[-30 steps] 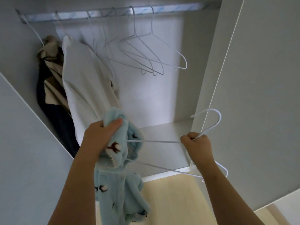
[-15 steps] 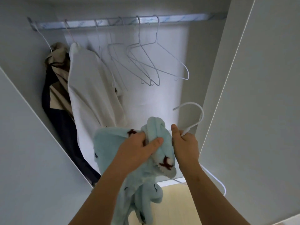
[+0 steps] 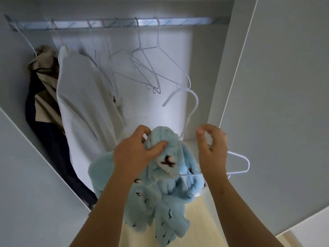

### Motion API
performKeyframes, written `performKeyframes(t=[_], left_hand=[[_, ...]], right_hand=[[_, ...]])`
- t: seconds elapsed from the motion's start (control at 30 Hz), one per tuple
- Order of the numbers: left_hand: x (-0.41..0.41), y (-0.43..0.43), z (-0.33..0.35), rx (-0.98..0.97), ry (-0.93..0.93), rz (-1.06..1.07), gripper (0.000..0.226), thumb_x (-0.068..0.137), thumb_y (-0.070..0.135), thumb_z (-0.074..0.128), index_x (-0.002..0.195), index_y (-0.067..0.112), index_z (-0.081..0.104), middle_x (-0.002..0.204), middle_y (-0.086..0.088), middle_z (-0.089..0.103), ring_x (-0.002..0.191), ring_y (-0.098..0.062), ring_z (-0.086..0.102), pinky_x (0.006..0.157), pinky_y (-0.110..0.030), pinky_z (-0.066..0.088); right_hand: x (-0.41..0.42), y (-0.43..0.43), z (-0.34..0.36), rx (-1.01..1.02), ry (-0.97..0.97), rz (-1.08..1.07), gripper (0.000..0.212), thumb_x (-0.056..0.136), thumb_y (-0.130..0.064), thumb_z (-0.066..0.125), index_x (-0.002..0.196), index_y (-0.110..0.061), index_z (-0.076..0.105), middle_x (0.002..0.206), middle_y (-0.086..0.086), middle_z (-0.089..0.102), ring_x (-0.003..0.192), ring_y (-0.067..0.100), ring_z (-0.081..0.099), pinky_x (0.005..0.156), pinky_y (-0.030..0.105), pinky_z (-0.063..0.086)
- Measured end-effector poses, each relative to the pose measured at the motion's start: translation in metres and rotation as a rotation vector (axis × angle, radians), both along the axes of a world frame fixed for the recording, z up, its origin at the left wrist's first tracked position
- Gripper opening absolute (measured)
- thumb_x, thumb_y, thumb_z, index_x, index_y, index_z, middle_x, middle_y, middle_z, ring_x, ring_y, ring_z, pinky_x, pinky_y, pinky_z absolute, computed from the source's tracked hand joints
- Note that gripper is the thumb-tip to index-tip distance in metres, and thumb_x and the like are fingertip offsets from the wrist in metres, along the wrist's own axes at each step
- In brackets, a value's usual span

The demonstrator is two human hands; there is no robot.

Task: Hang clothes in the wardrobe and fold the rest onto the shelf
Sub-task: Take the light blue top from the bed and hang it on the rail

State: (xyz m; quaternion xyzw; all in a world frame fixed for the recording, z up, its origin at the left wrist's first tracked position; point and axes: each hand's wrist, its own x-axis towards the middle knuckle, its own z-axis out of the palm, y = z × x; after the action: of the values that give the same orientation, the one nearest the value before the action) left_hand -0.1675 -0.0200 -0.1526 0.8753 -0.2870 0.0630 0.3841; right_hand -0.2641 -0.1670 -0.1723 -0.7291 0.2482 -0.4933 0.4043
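The pale blue fluffy fleece garment (image 3: 170,202) at 6 o'clock bears small dark brown motifs and one white patch. The thin wire hanger (image 3: 193,98) is white. At 9 o'clock hang a plain cream cloth garment (image 3: 83,104) and a beige-and-navy jacket (image 3: 42,90).

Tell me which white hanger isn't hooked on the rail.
The hanger inside the blue fleece garment; its hook is free in the air, while the others hang on the rail.

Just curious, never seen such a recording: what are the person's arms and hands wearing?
Nothing that shows. Both forearms are bare to the frame's lower edge, with no sleeves in view. The left hand and right hand have no gloves, and no ring, watch or bracelet is visible, though the right hand is blurred.
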Motion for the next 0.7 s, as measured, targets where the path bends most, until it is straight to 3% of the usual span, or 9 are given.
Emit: performKeyframes(t=[0.1,0.2,0.23,0.33,0.4,0.5,0.6,0.7], left_hand=[[0.004,0.004,0.004,-0.081,-0.002,0.063,0.036,0.064,0.067,0.058,0.077,0.038,0.041,0.061,0.01,0.051,0.057,-0.003,0.048,0.05,-0.022,0.032],[0.004,0.008,0.01,-0.159,-0.003,0.108,0.037,0.063,0.066,0.06,0.079,0.038,0.043,0.065,0.012,0.055,0.061,-0.004,0.052,0.052,-0.021,0.036],[0.003,0.009,0.011,-0.183,-0.001,0.122,0.037,0.063,0.067,0.061,0.078,0.038,0.043,0.065,0.013,0.056,0.062,-0.003,0.053,0.053,-0.021,0.036],[-0.001,0.011,0.015,-0.167,-0.05,0.141,0.04,0.06,0.069,0.059,0.078,0.038,0.042,0.063,0.015,0.053,0.06,0.002,0.048,0.052,-0.019,0.031],[-0.005,0.012,0.018,-0.146,-0.074,0.143,0.04,0.061,0.068,0.06,0.079,0.037,0.042,0.061,0.015,0.052,0.058,0.003,0.046,0.051,-0.019,0.028],[-0.004,0.019,0.02,-0.221,-0.024,0.165,0.04,0.062,0.068,0.064,0.073,0.036,0.043,0.06,0.014,0.053,0.057,0.0,0.049,0.052,-0.021,0.032],[-0.001,0.027,0.023,-0.315,0.022,0.18,0.041,0.058,0.07,0.062,0.073,0.036,0.045,0.056,0.013,0.053,0.055,-0.003,0.051,0.055,-0.026,0.042],[-0.003,0.033,0.026,-0.354,0.037,0.131,0.042,0.057,0.07,0.064,0.075,0.036,0.046,0.054,0.016,0.057,0.049,-0.001,0.051,0.052,-0.025,0.042]], right_hand=[[-0.011,-0.013,-0.022,0.173,-0.154,-0.391,0.023,0.083,-0.023,0.044,0.087,-0.006,0.058,0.078,-0.011,0.046,0.089,0.029,0.053,0.081,0.034,0.037],[-0.021,-0.021,-0.049,0.489,-0.109,-0.585,0.014,0.08,-0.02,0.044,0.088,-0.011,0.05,0.085,0.003,0.046,0.091,0.037,0.051,0.086,0.04,0.036],[-0.022,-0.021,-0.058,0.593,-0.052,-0.535,0.011,0.081,-0.016,0.049,0.092,-0.014,0.047,0.093,0.006,0.048,0.092,0.036,0.052,0.089,0.042,0.038],[-0.019,-0.013,-0.081,0.777,0.127,-0.216,0.042,0.08,-0.007,0.062,0.116,-0.015,0.041,0.12,0.009,0.047,0.099,0.028,0.051,0.093,0.047,0.044],[-0.017,-0.006,-0.086,0.843,0.049,-0.148,0.056,0.08,-0.003,0.063,0.127,-0.014,0.035,0.129,0.007,0.04,0.098,0.024,0.051,0.091,0.043,0.046],[-0.02,-0.002,-0.092,0.905,-0.117,-0.164,0.056,0.083,-0.002,0.063,0.129,-0.015,0.034,0.133,0.006,0.04,0.093,0.011,0.051,0.087,0.032,0.04],[-0.015,0.012,-0.103,0.988,0.196,0.198,0.067,0.083,-0.013,0.067,0.137,-0.021,0.028,0.138,0.009,0.041,0.117,0.026,0.046,0.102,0.044,0.037],[-0.007,0.035,-0.112,1.165,0.538,0.484,0.076,0.078,-0.021,0.073,0.139,-0.017,0.028,0.127,0.013,0.053,0.109,0.027,0.053,0.089,0.042,0.042]])
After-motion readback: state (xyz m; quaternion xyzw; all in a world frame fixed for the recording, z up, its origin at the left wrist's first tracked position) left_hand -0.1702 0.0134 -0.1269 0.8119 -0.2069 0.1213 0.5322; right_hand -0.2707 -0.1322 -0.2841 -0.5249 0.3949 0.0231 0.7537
